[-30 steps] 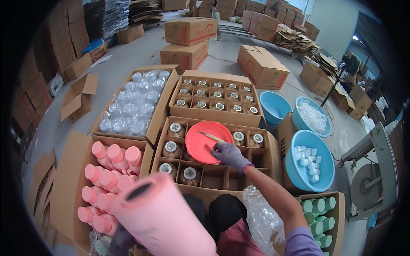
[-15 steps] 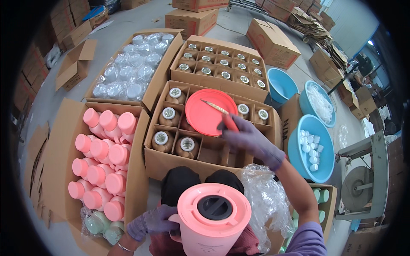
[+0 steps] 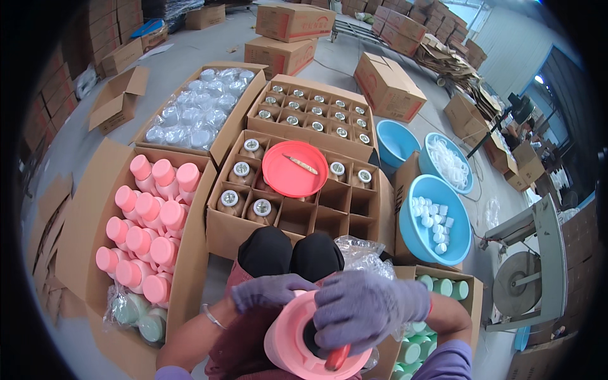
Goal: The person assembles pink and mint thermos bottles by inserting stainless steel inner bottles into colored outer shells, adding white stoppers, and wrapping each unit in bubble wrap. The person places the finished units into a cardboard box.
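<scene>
A pink jug (image 3: 288,329) with a black stopper in its top stands tilted between my legs. My left hand (image 3: 269,292), in a grey-purple glove, is closed at the jug's handle beside the rim. My right hand (image 3: 361,310), gloved likewise, lies over the jug's top and covers most of the stopper. From under its fingers sticks out a red-handled tool (image 3: 337,358); the working end is hidden. Ahead of my knees, a round red lid (image 3: 294,183) rests on a divided carton, with a small knife-like blade (image 3: 301,164) lying on it.
The divided carton (image 3: 234,228) holds several silver-topped bottles; another such carton (image 3: 316,136) stands behind. Pink jugs fill a box (image 3: 183,291) at left, green-capped ones a box (image 3: 472,304) at right. A blue basin (image 3: 462,221) holds white caps. Clear plastic wrap (image 3: 358,253) lies by my right knee.
My right hand has come back from the red lid to the jug's top, carrying the red-handled tool. The blade stays on the lid. The jug has tilted and sits lower in view.
</scene>
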`<state>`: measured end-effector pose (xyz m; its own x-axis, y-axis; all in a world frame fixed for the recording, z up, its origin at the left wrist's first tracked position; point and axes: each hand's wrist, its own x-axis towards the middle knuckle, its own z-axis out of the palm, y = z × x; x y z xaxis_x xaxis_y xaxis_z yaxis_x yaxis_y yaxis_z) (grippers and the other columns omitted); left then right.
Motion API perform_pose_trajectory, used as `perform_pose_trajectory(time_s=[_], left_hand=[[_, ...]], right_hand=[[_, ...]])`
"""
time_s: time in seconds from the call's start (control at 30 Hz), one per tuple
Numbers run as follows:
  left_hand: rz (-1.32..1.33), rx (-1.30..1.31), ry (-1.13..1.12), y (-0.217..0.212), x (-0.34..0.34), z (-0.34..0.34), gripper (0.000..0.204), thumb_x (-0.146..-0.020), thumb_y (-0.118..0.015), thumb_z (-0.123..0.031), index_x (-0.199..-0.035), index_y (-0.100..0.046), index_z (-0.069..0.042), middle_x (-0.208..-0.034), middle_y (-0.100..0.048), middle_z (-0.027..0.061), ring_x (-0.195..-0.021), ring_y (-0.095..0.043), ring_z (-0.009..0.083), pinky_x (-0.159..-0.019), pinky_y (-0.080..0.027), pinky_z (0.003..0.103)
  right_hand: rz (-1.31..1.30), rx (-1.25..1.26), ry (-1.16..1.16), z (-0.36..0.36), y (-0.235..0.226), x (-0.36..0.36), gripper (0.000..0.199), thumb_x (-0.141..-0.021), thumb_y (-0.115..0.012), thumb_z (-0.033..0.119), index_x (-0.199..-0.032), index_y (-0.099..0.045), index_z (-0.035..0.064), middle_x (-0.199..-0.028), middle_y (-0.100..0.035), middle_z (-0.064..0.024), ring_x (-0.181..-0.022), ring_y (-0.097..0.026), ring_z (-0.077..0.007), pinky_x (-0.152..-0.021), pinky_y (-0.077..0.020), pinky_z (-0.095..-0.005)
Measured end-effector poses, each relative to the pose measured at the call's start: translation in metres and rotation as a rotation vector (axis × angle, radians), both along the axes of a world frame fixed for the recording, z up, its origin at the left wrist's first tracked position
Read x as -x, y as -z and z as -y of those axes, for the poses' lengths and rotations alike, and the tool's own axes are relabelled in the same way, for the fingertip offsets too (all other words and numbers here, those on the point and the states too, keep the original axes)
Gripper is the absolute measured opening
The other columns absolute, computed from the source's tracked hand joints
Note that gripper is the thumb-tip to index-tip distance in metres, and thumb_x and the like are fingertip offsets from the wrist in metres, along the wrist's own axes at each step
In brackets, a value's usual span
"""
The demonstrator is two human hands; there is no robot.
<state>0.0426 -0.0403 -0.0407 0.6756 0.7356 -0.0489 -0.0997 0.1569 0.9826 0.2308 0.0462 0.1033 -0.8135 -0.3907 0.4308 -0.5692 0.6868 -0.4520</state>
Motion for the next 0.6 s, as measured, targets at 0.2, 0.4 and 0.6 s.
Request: perform_pose_trajectory(time_s=[0.2,0.4,0.6], left_hand=[[-0.261,-0.209,-0.292,-0.003,-0.022,0.029,0.038,-0.083,-0.061,-0.013,-0.119,-0.066,-0.003,-0.104,-0.073,0.0149,-0.097,-0.07,0.0239,-0.085,-0.052,0.035],[-0.674,-0.122,-0.643,-0.045,-0.006,0.11,0.052,-0.084,-0.062,-0.012,-0.135,-0.054,-0.006,-0.095,-0.071,0.0194,-0.086,-0.07,0.0353,-0.074,-0.055,0.042],[-0.731,-0.222,-0.466,-0.105,0.031,0.066,0.056,-0.085,-0.06,-0.017,-0.139,-0.048,-0.009,-0.085,-0.066,0.0208,-0.075,-0.069,0.0362,-0.066,-0.054,0.04]], right_hand=[[0.082,-0.109,0.451,0.02,0.017,-0.027,0.031,-0.077,-0.075,0.04,-0.087,-0.062,0.0147,-0.076,-0.055,-0.0023,-0.063,-0.059,-0.0216,-0.056,-0.0469,-0.0355],[0.009,0.029,0.753,0.0,0.054,-0.031,0.025,-0.073,-0.081,0.025,-0.079,-0.059,0.0129,-0.069,-0.053,-0.0067,-0.061,-0.055,-0.0291,-0.056,-0.0422,-0.039],[0.248,1.19,0.86,-0.109,0.088,0.024,0.026,-0.092,-0.069,0.032,-0.083,-0.06,0.009,-0.071,-0.059,-0.001,-0.061,-0.058,-0.0117,-0.054,-0.0447,-0.0282]])
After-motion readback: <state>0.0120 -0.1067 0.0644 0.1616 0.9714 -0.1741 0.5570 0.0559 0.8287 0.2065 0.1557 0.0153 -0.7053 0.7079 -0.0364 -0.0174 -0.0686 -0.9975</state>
